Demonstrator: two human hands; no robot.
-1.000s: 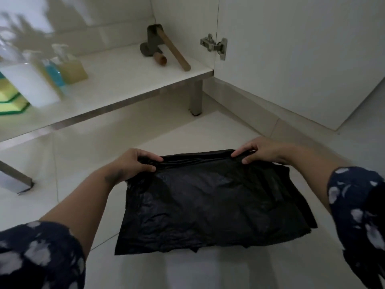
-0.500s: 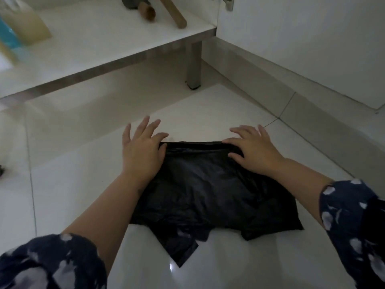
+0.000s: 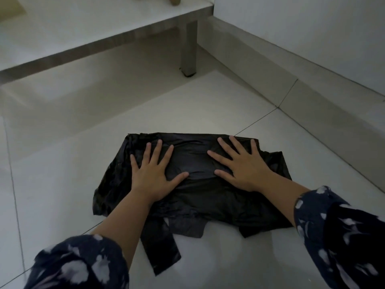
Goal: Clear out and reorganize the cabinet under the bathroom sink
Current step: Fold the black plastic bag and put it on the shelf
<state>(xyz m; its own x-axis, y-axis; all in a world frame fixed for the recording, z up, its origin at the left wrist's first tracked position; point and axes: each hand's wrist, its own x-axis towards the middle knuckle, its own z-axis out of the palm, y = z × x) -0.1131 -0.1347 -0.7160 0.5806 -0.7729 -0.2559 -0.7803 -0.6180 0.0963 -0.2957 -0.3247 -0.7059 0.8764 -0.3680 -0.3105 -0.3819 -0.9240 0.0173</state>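
Observation:
A folded black plastic bag (image 3: 195,197) lies flat on the white tiled floor (image 3: 62,163) in front of me. My left hand (image 3: 153,176) presses on its left half with fingers spread and straight. On the bag's right half my right hand (image 3: 242,166) lies flat as well, fingers spread. One handle strip of the bag sticks out toward me at the near edge.
The cabinet's white bottom shelf (image 3: 87,28) runs across the top left, held up by a metal leg (image 3: 188,49). A white cabinet door (image 3: 312,26) and a tiled skirting (image 3: 291,94) close off the right side. A wooden handle end (image 3: 174,0) shows at the shelf's back.
Both hands let go of the bag's far edge, folded it down and now press flat on top of it. The view has tilted down, so the bottles on the shelf are out of sight.

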